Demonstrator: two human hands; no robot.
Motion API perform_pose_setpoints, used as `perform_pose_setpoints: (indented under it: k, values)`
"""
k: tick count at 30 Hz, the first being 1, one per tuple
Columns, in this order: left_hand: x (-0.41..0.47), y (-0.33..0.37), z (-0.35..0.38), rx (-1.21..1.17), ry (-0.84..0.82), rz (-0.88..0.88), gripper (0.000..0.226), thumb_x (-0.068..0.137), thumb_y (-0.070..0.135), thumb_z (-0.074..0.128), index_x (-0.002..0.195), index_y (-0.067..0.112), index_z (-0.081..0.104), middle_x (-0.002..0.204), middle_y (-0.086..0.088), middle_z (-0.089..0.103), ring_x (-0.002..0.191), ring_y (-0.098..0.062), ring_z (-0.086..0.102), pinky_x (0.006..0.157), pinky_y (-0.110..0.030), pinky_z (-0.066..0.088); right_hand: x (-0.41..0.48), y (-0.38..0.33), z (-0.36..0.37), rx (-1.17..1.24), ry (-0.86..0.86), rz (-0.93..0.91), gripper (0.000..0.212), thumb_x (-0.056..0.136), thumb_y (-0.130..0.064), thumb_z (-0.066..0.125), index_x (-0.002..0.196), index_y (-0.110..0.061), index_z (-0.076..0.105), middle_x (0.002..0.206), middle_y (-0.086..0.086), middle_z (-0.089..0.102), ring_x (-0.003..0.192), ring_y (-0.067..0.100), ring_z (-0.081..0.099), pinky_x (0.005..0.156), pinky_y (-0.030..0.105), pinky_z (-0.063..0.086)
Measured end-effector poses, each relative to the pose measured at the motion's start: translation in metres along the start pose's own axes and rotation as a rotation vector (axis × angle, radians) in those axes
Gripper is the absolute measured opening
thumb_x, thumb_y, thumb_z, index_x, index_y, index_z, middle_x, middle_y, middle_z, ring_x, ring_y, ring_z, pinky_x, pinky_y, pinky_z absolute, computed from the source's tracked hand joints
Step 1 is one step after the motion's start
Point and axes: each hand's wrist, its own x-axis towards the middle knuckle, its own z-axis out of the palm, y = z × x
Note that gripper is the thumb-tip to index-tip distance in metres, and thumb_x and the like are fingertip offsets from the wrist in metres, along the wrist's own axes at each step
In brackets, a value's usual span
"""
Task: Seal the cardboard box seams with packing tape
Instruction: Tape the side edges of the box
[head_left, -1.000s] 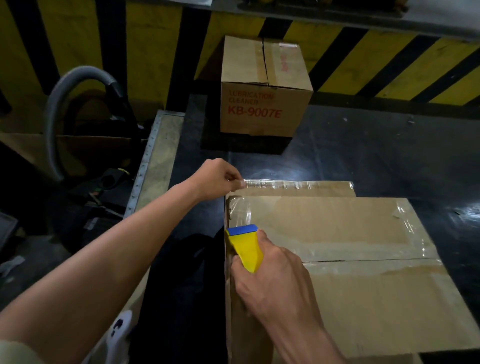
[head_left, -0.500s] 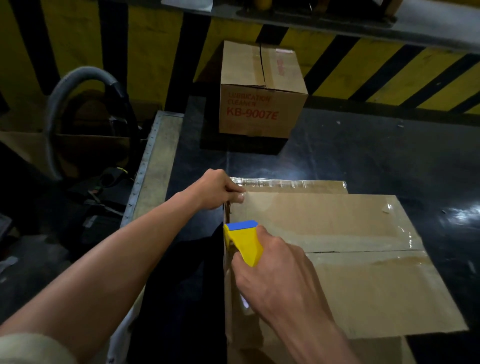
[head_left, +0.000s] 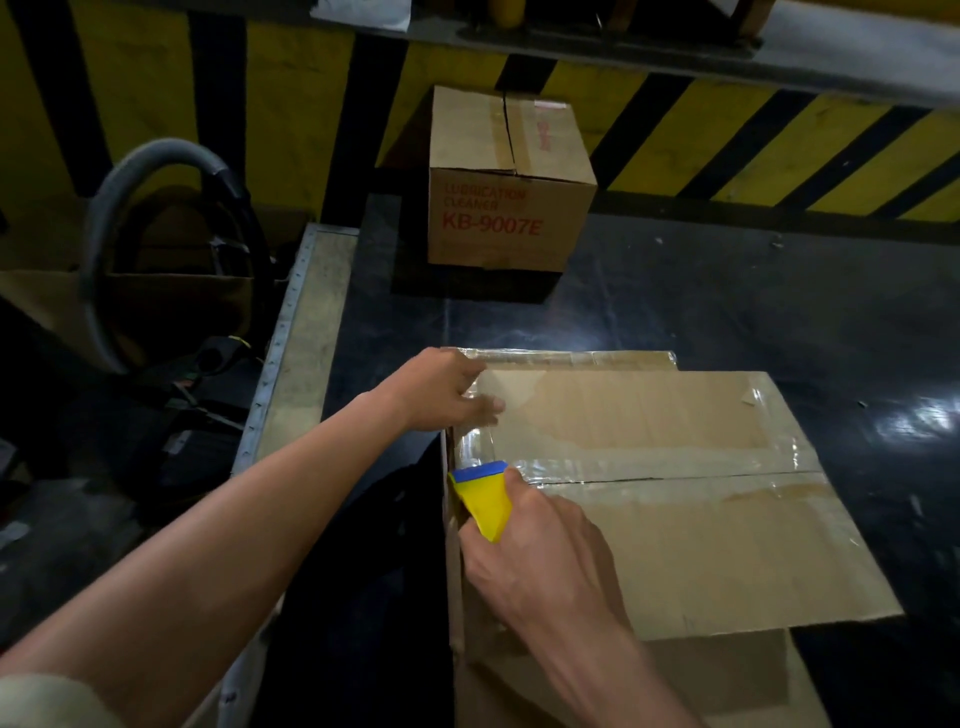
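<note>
Matt brown cardboard box (head_left: 675, 561) w/ glossy clear tape (head_left: 649, 467); smooth yellow plastic scraper (head_left: 485, 501); shiny dark tabletop (head_left: 727, 312).

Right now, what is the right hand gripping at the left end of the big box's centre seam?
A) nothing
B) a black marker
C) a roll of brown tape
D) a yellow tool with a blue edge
D: the right hand grips a yellow tool whose blue edge sits at the left end of the centre seam on the cardboard box.
</note>
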Motion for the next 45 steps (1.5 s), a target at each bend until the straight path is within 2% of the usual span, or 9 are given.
perform_pose_setpoints:
  k: [4,6,12,16,22,34,39,41,45]
  values:
    - [-0.004,-0.001,0.013,0.114,-0.15,-0.092,0.091,0.082,0.079,0.053,0.153,0.025,0.037,0.149,-0.004,0.046,0.13,-0.028,0.051,0.099,-0.043,0.048,0.002,-0.002,0.0,-0.007,0.049,-0.01,0.046,0.085,-0.049,0.05,0.123,-0.023,0.05,0.098,0.004,0.062,0.083,0.03,0.057,0.07,0.036,0.044]
    - [-0.004,-0.002,0.015,0.152,-0.174,-0.112,0.098,0.086,0.08,0.046,0.162,0.025,0.015,0.163,-0.003,0.028,0.141,-0.032,0.04,0.107,-0.047,0.042,0.002,-0.001,-0.001,-0.016,0.058,-0.01,0.039,0.084,-0.048,0.05,0.114,-0.023,0.051,0.091,0.003,0.059,0.077,0.029,0.052,0.066,0.035,0.042]
    - [-0.01,0.001,0.019,0.241,-0.192,-0.127,0.099,0.087,0.083,0.032,0.162,0.028,-0.002,0.165,-0.005,0.022,0.144,-0.037,0.031,0.109,-0.056,0.039,-0.007,0.004,-0.008,0.083,0.005,-0.014,0.072,0.086,-0.048,0.05,0.151,-0.023,0.031,0.095,0.003,0.064,0.086,0.025,0.064,0.073,0.037,0.052]
    - [-0.009,0.002,0.019,0.255,-0.188,-0.138,0.098,0.087,0.083,0.031,0.162,0.03,-0.004,0.165,-0.003,0.022,0.143,-0.037,0.033,0.107,-0.055,0.04,-0.019,0.011,-0.015,0.109,0.053,-0.053,0.056,0.083,-0.046,0.05,0.135,-0.026,0.044,0.086,0.002,0.062,0.08,0.026,0.061,0.064,0.035,0.045]
    - [-0.011,0.003,0.02,0.277,-0.187,-0.115,0.068,0.104,0.06,0.021,0.162,0.032,0.0,0.163,-0.004,0.025,0.138,-0.039,0.038,0.106,-0.057,0.04,-0.033,0.012,0.003,0.054,0.043,-0.036,0.064,0.086,-0.048,0.046,0.145,-0.026,0.035,0.098,0.005,0.061,0.085,0.029,0.059,0.067,0.035,0.04]
    - [-0.015,0.007,0.019,0.275,-0.058,-0.128,0.076,0.101,0.065,0.028,0.163,0.026,0.006,0.166,-0.006,0.024,0.145,-0.034,0.032,0.108,-0.053,0.038,-0.027,0.017,0.01,0.015,0.057,-0.018,0.071,0.085,-0.051,0.047,0.15,-0.025,0.033,0.107,0.007,0.064,0.098,0.032,0.061,0.07,0.036,0.039]
    - [-0.031,0.014,0.021,0.294,0.202,0.182,0.047,0.101,0.046,0.046,0.134,0.015,0.059,0.141,-0.003,0.06,0.129,-0.022,0.056,0.094,-0.043,0.054,-0.027,0.017,0.007,0.016,0.067,-0.01,0.071,0.086,-0.051,0.048,0.15,-0.025,0.033,0.108,0.007,0.064,0.1,0.032,0.061,0.07,0.035,0.037]
    - [-0.037,0.01,0.025,0.316,0.125,0.213,0.051,0.104,0.045,0.038,0.142,0.015,0.054,0.15,-0.002,0.053,0.141,-0.018,0.044,0.108,-0.047,0.046,-0.026,0.017,0.006,0.029,0.063,-0.006,0.068,0.086,-0.051,0.048,0.148,-0.025,0.035,0.107,0.007,0.064,0.098,0.032,0.062,0.072,0.036,0.042]
    - [-0.042,0.001,0.024,0.459,-0.073,0.174,0.068,0.106,0.057,0.017,0.163,0.019,0.014,0.17,0.002,0.011,0.156,-0.012,0.003,0.126,-0.052,0.009,-0.025,0.016,0.006,0.027,0.044,0.0,0.071,0.087,-0.052,0.048,0.15,-0.024,0.032,0.107,0.007,0.064,0.097,0.031,0.062,0.072,0.036,0.043]
